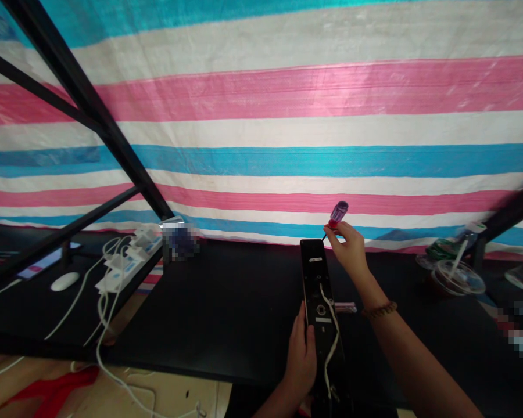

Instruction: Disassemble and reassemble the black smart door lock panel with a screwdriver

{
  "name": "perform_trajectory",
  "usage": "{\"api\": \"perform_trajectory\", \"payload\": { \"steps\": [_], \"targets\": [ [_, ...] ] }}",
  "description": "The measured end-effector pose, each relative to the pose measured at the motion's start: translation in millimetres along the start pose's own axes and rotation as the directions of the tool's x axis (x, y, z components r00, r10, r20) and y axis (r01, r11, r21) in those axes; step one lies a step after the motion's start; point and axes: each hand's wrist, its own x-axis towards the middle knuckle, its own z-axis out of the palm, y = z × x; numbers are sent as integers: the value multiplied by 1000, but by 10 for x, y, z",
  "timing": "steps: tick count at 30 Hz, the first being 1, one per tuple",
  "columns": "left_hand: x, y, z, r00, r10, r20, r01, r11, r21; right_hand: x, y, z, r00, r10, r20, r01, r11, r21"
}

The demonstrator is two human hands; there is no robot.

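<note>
My right hand (pixel 346 244) is closed around the lower part of a screwdriver (pixel 339 212) with a purple and red handle, its shaft pointing down at the top right corner of a long black device (pixel 312 268). The device lies lengthwise, with a twisted whitish cable (pixel 336 335) running along it. Against the device's left edge, my left hand (pixel 301 354) grips it, thumb and fingers along the side. To the right of the device lies a small pinkish object (pixel 346 307) on the black table (pixel 226 313).
White power strips (pixel 124 270) with tangled cables and a white mouse (pixel 65 281) are at the left. Cups with a straw (pixel 457 278) and a bottle (pixel 473 229) stand at the right. A black metal frame (pixel 113 142) rises before a striped sheet (pixel 287 87).
</note>
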Motion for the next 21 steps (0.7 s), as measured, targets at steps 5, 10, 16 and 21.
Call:
{"api": "perform_trajectory", "payload": {
  "steps": [5,10,16,21],
  "targets": [
    [-14,-19,5,1000,-14,8,14,1000,16,-29,42,2,1000,-4,-11,3,1000,-18],
    [-16,6,5,1000,2,8,-2,1000,-8,-56,113,2,994,106,35,-108,992,63],
    [16,160,-54,998,-33,-56,32,999,-22,-190,-82,-174,973,210,-100,-183,957,227],
    [197,473,-217,973,-23,-228,14,999,-40,-423,-483,-365,872,412,-263,-178,769,614]
  ]
}}
